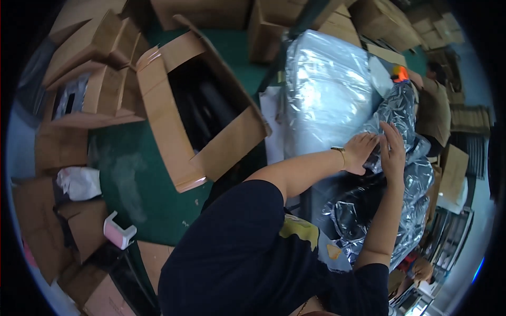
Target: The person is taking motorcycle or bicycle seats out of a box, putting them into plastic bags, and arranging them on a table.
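Note:
My left hand [361, 151], with a watch or bracelet [340, 154] at its wrist, rests on clear plastic around a dark item. Its fingers lie over the film and the thumb stands apart. Close beside it, my right hand [393, 158] has its fingers stretched out over the same plastic. Several black items in clear plastic bags [416, 181] are heaped under and around both hands. Left of them lies a stack of clear plastic bags or sheeting [329, 89], shiny with reflections. What lies beneath my fingertips is partly hidden.
An open cardboard box [158, 113] with dark items inside stands left of the table. More cartons [87, 50] line the far left. A pink and white plastic stool [119, 230] and a white bag [79, 183] are on the green floor's left side. Another person [435, 108] is at the right.

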A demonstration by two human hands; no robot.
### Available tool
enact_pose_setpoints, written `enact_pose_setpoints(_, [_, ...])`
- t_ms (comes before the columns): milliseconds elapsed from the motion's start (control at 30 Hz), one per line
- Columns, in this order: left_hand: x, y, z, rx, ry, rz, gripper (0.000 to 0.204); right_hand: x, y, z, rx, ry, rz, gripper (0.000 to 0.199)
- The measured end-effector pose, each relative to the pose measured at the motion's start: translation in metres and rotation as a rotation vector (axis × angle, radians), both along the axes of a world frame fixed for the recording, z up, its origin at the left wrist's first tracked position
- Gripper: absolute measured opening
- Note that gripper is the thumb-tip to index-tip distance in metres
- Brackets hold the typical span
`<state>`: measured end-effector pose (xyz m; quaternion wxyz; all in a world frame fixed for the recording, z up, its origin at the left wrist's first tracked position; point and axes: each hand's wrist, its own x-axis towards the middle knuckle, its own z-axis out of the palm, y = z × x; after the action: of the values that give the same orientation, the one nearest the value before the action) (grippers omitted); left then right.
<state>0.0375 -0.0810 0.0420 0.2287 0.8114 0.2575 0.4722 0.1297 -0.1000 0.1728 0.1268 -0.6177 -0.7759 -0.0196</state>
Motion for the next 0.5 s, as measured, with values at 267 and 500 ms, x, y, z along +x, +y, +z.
enact_pose_setpoints(267, [-0.225,-0.009,-0.080,-0.904,-0.436,0.217,0.017,-0.041,0.035,-0.032,-0.168,-0.451,-0.139,0.040])
enact_pose_setpoints(500, [-0.417,-0.045,-0.244,-1.231,0.743,0.739,0.031,-0.153,0.037,-0.089,-0.120,0.129,0.127,0.048])
